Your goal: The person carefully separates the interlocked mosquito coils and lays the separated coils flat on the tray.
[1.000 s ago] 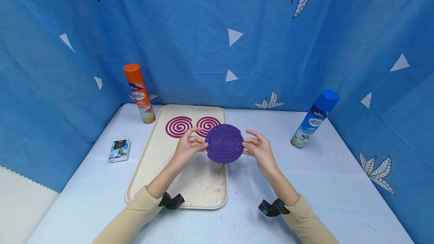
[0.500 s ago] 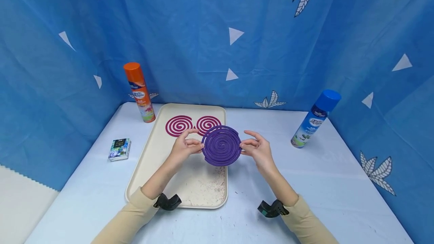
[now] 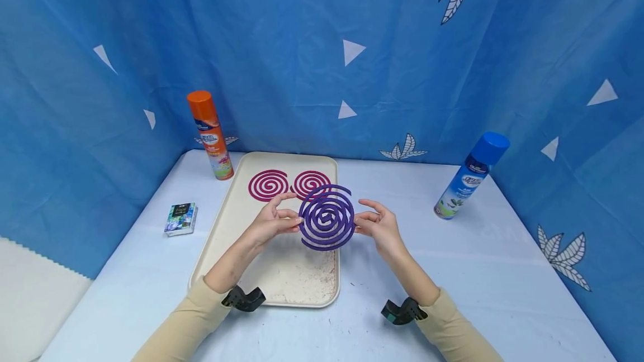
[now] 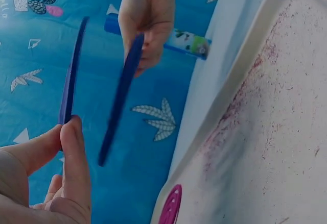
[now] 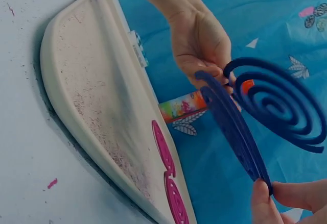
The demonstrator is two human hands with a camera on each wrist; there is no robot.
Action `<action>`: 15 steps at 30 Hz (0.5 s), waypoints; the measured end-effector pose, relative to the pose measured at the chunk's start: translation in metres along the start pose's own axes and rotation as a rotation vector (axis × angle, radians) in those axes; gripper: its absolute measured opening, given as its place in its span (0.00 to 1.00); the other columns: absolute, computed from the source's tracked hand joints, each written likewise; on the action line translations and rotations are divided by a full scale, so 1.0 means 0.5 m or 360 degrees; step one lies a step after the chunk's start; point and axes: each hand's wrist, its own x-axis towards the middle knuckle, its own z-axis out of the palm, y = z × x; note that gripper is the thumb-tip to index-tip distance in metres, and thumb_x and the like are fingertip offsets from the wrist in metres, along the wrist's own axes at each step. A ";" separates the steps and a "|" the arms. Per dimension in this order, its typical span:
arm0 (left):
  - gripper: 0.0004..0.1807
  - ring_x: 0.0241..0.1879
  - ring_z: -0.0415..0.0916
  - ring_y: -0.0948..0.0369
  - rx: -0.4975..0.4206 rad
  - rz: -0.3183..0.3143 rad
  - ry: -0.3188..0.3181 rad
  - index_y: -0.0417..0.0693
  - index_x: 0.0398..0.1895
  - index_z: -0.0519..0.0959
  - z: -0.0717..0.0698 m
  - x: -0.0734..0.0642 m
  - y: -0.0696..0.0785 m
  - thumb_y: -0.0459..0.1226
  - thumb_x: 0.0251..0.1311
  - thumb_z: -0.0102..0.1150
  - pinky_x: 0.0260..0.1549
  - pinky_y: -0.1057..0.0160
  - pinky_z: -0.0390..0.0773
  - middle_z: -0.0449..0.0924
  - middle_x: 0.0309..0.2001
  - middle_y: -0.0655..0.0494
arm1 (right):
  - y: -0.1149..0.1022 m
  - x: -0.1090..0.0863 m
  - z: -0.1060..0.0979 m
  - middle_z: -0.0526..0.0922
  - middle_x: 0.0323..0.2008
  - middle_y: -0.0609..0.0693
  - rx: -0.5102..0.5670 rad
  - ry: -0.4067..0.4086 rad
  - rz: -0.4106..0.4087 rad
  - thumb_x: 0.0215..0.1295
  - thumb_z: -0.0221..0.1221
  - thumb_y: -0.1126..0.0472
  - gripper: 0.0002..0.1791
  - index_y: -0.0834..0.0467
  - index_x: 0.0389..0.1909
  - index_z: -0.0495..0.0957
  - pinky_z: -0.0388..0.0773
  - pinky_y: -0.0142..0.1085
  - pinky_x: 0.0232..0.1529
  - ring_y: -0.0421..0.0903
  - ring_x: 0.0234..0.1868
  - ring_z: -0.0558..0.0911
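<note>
Two purple mosquito coils are apart, face to face, above the tray. My left hand (image 3: 269,222) pinches the edge of one purple coil (image 4: 71,81) between thumb and fingers. Opposite it, my right hand (image 3: 379,225) pinches the edge of the other purple coil (image 4: 120,104). In the head view the two spirals overlap, and gaps show between their rings. The right wrist view has the right hand's coil (image 5: 235,132) nearly edge-on, with the left hand's coil beyond it. Two magenta coils lie side by side at the far end of the tray, partly covered by a purple coil.
The cream tray (image 3: 282,281) has reddish crumbs near its right edge. An orange spray can (image 3: 213,141) stands behind its left corner. A blue spray can (image 3: 468,180) stands at the right. A small patterned pack (image 3: 180,219) lies left of the tray.
The nested purple disc has come apart into two separate coils, one in each hand. Both hands have shifted slightly left, and gaps have opened between the rings.
</note>
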 end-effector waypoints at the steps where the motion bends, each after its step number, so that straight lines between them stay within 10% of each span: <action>1: 0.37 0.26 0.81 0.68 0.0010 0.0016 0.0001 0.45 0.70 0.55 -0.001 -0.002 0.001 0.26 0.58 0.59 0.33 0.70 0.84 0.80 0.25 0.66 | 0.001 0.000 0.001 0.83 0.23 0.40 0.0015 0.0006 0.0006 0.60 0.55 0.76 0.29 0.65 0.64 0.65 0.84 0.29 0.33 0.36 0.26 0.84; 15: 0.36 0.28 0.81 0.72 0.0195 0.0050 0.0411 0.41 0.70 0.54 -0.139 -0.039 -0.029 0.31 0.61 0.59 0.34 0.74 0.83 0.81 0.26 0.71 | 0.013 0.010 0.003 0.83 0.24 0.41 0.0017 0.0094 -0.0018 0.60 0.57 0.76 0.26 0.65 0.61 0.68 0.84 0.29 0.32 0.37 0.28 0.84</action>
